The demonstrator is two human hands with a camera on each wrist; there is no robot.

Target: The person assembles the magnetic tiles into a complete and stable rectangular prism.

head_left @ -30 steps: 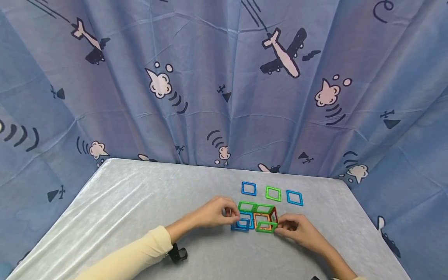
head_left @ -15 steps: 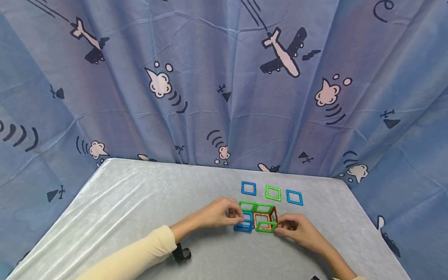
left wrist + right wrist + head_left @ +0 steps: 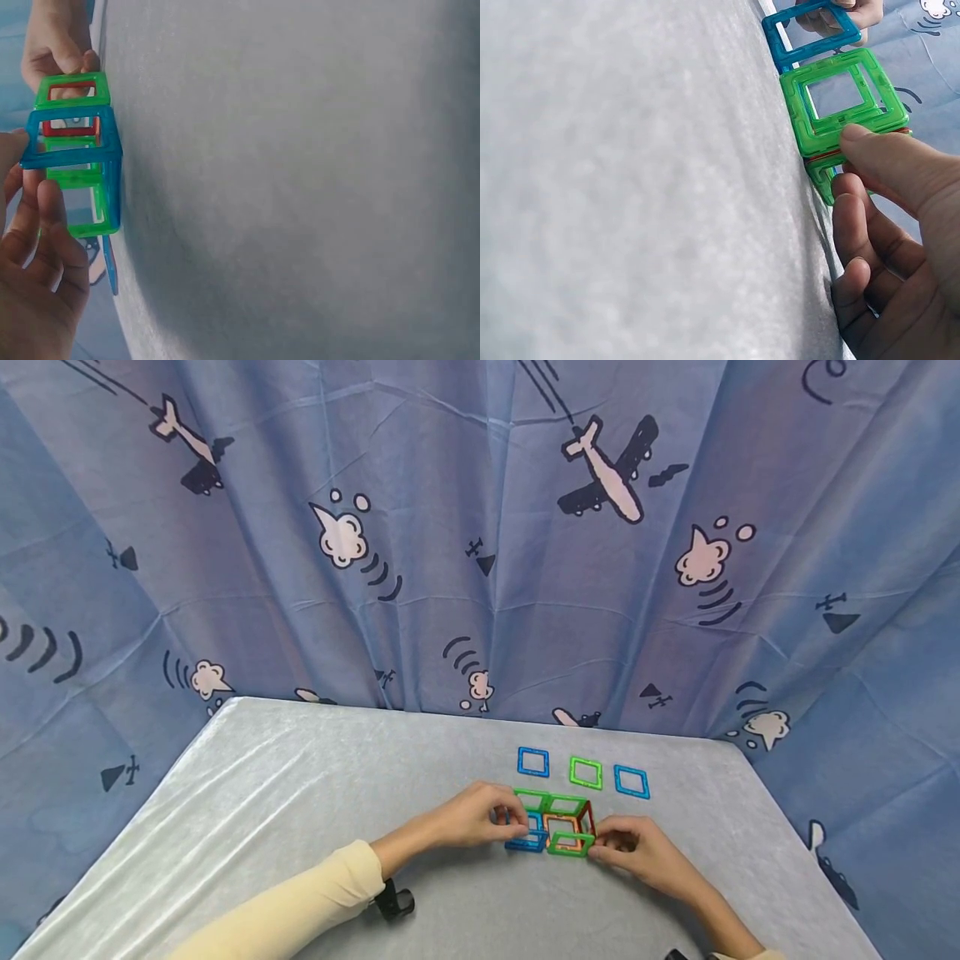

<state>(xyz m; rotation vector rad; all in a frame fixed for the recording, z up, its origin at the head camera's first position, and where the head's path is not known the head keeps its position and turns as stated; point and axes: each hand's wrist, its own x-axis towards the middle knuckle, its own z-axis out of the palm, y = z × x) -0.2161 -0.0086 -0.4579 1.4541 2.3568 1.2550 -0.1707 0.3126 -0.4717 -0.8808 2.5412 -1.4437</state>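
My left hand (image 3: pixel 480 817) pinches an upright blue square magnetic tile (image 3: pixel 71 157) at the front left of a small tile structure. My right hand (image 3: pixel 641 852) holds the structure's right front corner. Its thumb lies on the upright green front tile (image 3: pixel 799 112), while its fingers reach the red side tile (image 3: pixel 590 817). An orange tile (image 3: pixel 547 828) lies flat as part of the base, beside a blue base tile partly hidden by my left hand. Two green tiles stand along the back, including the right one (image 3: pixel 567 799). In the right wrist view, the blue tile tilts beside the green one.
Behind the structure lie three loose square tiles: a blue one (image 3: pixel 520 763), a green one (image 3: pixel 573 772) and another blue one (image 3: pixel 617 781). A pale cloth (image 3: pixel 300 777) covers the table. A blue curtain (image 3: pixel 420 568) with airplane prints hangs along the far edge.
My left hand has moved slightly right, bringing the blue tile closer to the green front tile and more in line with it. My right hand has stayed in place.
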